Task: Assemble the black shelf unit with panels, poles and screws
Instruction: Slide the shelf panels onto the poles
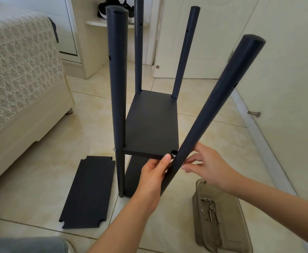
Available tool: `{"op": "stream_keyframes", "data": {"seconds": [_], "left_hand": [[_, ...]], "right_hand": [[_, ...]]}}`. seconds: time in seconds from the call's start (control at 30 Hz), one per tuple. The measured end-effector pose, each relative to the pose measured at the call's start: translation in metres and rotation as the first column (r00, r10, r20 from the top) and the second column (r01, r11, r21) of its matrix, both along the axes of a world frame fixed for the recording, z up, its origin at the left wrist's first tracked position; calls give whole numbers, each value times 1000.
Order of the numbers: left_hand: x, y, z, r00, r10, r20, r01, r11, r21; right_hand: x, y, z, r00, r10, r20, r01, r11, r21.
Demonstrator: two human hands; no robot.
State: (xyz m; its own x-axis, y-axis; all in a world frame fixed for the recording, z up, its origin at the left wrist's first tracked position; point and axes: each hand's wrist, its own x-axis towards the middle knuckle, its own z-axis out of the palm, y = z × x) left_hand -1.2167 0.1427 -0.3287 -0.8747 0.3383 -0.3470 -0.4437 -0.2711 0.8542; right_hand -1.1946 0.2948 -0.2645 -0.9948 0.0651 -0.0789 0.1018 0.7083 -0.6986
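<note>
4 poles (pixel 118 84) stand around 1 mounted panel (pixel 152 123) at centre frame; 1 spare panel (pixel 88 192) lies lower left. Left hand (pixel 154 173) grips the near-right pole; right hand (pixel 207 166) pinches at its joint, unscrewed. Screws (pixel 210 209) wait lower right.

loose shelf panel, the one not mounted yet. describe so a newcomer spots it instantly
Start at the bed on the left and look to the tiled floor beside its base. The loose panel lies flat there, left of the standing pole frame. Unlike the mounted panel, it touches no pole, its notched corners exposed.
</note>
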Motion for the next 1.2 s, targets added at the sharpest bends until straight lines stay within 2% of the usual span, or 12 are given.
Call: {"op": "stream_keyframes", "data": {"seconds": [0.23,0.97,1.2], "left_hand": [[1,-1,4,1000,3,8,-3,1000,0],[2,-2,6,1000,7,24,-11,988,152],[2,-2,4,1000,-13,13,11,990,140]], "right_hand": [[0,0,0,1000,8,-18,-8,1000,27],[-2,0,-5,997,23,-78,-22,1000,11],[-4,0,-7,996,16,-91,-16,1000,3]]}}
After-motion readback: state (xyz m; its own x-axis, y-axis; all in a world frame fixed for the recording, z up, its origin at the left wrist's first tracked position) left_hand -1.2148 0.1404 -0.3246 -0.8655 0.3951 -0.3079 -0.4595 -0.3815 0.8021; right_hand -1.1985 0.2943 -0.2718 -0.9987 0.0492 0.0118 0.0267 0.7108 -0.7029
